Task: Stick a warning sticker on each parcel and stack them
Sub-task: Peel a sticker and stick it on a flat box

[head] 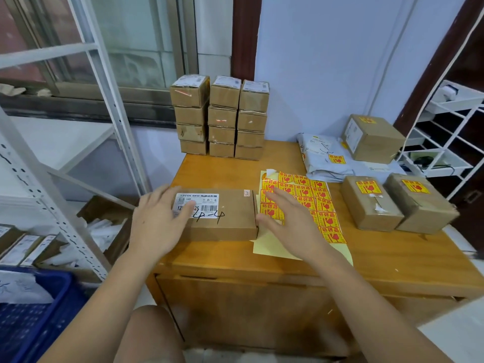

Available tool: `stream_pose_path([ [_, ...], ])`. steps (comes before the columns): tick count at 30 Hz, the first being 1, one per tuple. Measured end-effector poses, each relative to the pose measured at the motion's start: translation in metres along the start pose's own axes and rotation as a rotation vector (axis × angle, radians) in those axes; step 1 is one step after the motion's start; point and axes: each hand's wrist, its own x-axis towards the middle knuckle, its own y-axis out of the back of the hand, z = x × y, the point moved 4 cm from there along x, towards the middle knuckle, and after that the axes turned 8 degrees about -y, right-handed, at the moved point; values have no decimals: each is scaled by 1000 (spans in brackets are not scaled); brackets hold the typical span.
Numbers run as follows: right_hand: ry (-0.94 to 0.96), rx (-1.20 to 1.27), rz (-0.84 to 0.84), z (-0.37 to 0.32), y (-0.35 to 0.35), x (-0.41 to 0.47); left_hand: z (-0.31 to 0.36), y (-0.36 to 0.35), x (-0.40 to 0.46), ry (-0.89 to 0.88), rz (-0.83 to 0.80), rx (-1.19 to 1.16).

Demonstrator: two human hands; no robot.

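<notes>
1. left hand (159,221) lay flat, fingers straight and spread, on the left part of a flat cardboard parcel (225,218); the fingertips covered part of the parcel's white barcode label (197,204). it held nothing.
2. right hand (285,218) was open too, fingers straight, over the sheet of yellow-and-red warning stickers (314,200); whether it touched the sheet couldn't be told. the thumb sat just beside the parcel's right edge.
3. the parcel lay between the two hands on the wooden table (262,260), near its front edge. no warning sticker showed on its top.
4. right of the right hand: two brown boxes (398,205) side by side, touching, each with a sticker on top.
5. beyond the right hand: grey mailer bags (324,158), one stickered, and another stickered box (374,138) partly on them.
6. beyond the left hand: three stacks of small cartons (222,119) against the wall.
</notes>
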Motion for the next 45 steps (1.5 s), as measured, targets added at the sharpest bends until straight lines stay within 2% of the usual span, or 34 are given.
stream_pose_path([
  [2,10,3,67,18,15,-4,21,2,-4,-125,82,-33],
  [4,16,-5,99,34,25,-9,48,-3,-9,-248,80,-53],
  [9,53,-117,61,61,27,-19,105,-38,-20,-520,-37,-137],
  [15,120,-172,95,81,18,-25,147,-85,-48,-778,-167,-130],
  [19,156,-158,161,87,11,-27,159,-106,-56,-793,-247,-113],
  [30,246,-93,233,95,13,-29,159,-122,-46,-701,-237,-334],
  [45,242,-156,275,95,10,-31,159,-122,-48,-709,-217,-319],
])
